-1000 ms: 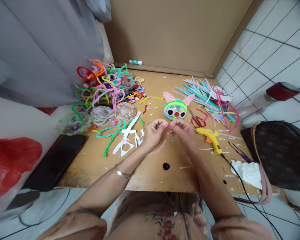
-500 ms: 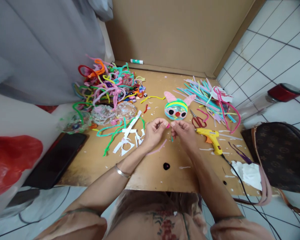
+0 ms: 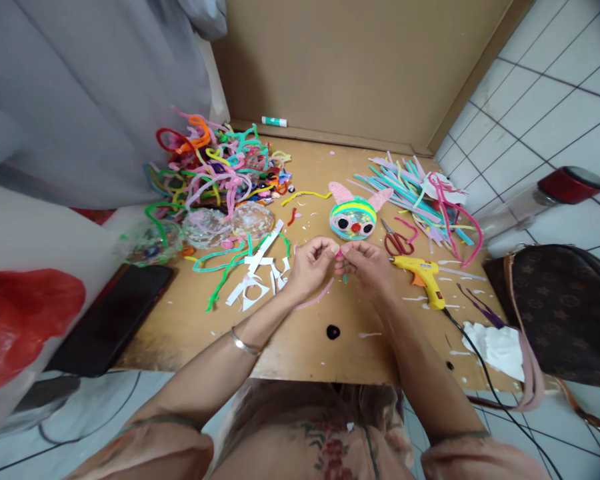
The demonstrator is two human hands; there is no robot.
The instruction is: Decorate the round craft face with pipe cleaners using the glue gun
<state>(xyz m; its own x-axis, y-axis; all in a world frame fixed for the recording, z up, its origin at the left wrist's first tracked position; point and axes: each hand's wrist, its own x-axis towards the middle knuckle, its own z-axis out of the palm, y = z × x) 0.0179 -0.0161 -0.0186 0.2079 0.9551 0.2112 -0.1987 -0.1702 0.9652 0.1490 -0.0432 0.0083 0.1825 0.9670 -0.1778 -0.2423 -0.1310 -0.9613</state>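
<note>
- left hand [image 3: 310, 265] and right hand [image 3: 366, 265] meet fingertip to fingertip, fingers of both pinching a tiny pink bit [image 3: 338, 254]
- pale pink stem [image 3: 316, 298] trails under the left hand
- bunny face [image 3: 353, 220] sits just behind them on the surface [image 3: 300, 340]

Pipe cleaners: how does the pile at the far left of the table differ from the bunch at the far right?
The left pile is tangled, with curled and looped stems; the right bunch lies mostly straight and fanned out. The left pile mixes strong orange, red, green and yellow with pink; the right bunch is mainly teal, lilac and pale pink, plus some darker pink loops. Both rest on the wooden table, untouched by either hand.
</note>
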